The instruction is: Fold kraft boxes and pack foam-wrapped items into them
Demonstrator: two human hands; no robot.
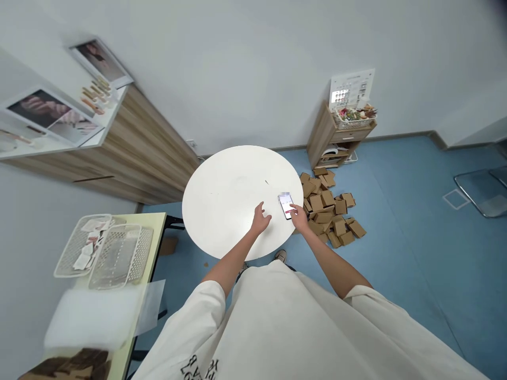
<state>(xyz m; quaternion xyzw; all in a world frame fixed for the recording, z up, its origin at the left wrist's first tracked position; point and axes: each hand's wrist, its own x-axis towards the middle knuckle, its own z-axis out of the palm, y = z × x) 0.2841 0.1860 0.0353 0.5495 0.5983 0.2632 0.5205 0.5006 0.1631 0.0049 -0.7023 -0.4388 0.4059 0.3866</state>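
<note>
On the right part of the round white table (225, 195) lies a phone (285, 202) with its screen lit. My right hand (299, 217) is at the phone's lower right edge, its fingers over the screen, touching or just above it; the fingers look partly bent. My left hand (261, 219) hovers over the table to the left of the phone, thumb and fingers apart, holding nothing. A small dark mark or thin item (266, 182) shows on the table above the phone.
Small brown cardboard boxes (328, 198) are heaped on the floor right of the table. Behind them is a wooden cabinet (322, 132) with a basket on top. At left, white baskets (144, 253) stand on a side table (158, 221). A chair (481, 198) is far right.
</note>
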